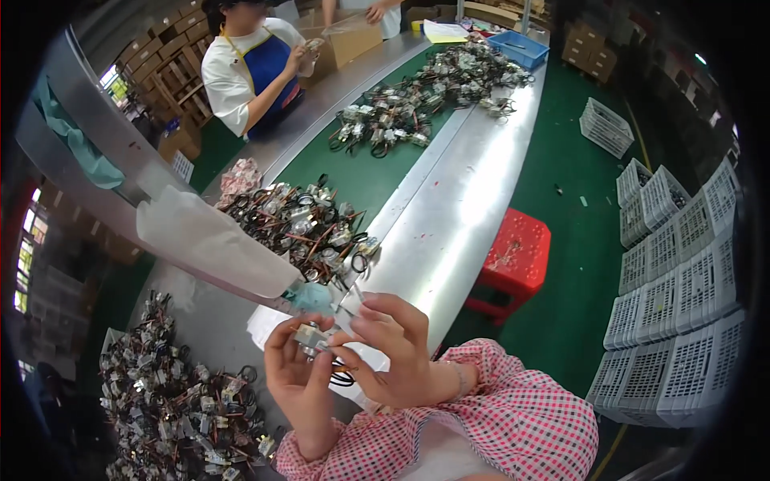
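Note:
Close in front of me, my left hand [298,373] pinches a small metal-and-white part [310,335] between thumb and fingers. A looped black cable [343,377] hangs below it and seems to belong to it. My right hand [393,353] reaches in from the right, its thumb and finger closed at the part's side. By its index finger a small white slip [350,303] stands up; whether the hand grips that slip is unclear. Left of my hands lies a heap of similar cabled parts [176,393], and beyond them another heap [301,228].
A slanting metal post [160,192] with white and teal wrapping crosses on the left. The metal-edged bench [449,232] runs away from me, bearing a far heap [433,96] and a blue tray [517,50]. A red stool [517,252] and stacked grey crates [674,297] stand right. Co-workers are across the bench.

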The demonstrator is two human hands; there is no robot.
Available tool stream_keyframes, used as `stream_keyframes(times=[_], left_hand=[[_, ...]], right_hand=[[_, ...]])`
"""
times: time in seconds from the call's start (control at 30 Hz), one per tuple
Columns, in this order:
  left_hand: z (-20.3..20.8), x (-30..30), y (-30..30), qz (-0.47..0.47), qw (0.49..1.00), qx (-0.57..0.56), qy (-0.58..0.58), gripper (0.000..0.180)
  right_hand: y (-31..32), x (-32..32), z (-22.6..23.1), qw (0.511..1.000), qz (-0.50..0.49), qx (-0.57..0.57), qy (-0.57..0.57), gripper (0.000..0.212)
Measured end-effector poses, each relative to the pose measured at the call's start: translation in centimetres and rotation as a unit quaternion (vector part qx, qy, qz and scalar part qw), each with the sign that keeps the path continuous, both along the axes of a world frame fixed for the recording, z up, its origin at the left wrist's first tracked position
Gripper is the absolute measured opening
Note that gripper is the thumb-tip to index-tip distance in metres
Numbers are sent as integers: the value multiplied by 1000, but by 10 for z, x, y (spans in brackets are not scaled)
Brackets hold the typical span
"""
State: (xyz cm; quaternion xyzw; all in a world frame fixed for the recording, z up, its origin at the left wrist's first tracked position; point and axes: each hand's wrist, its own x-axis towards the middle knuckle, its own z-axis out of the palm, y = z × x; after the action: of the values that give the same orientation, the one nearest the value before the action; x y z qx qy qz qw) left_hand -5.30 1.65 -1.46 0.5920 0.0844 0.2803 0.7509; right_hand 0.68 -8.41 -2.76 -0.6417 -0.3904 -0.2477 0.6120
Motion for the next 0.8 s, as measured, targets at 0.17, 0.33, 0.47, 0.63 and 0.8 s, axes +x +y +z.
stream_keyframes(times=[0.17, 0.33, 0.47, 0.63, 0.8], left_hand=[[-6, -1, 11, 43, 999, -17, 25, 40], [-2, -2, 83, 43, 955, -279, -96, 50], [-34, 35, 183, 80, 975, -191, -81, 43], [-57, 141, 242, 215, 969, 109, -53, 42], [-37, 213, 180, 182, 743, 643, -14, 50]], right_hand=[[-2, 13, -7, 995, -79, -55, -15, 60], [-15, 49, -50, 989, -131, 60, 28, 78], [-28, 67, -96, 984, -151, 15, 96, 74], [-39, 63, -140, 975, -172, -51, 129, 73], [-42, 63, -169, 973, -162, -75, 144, 74]])
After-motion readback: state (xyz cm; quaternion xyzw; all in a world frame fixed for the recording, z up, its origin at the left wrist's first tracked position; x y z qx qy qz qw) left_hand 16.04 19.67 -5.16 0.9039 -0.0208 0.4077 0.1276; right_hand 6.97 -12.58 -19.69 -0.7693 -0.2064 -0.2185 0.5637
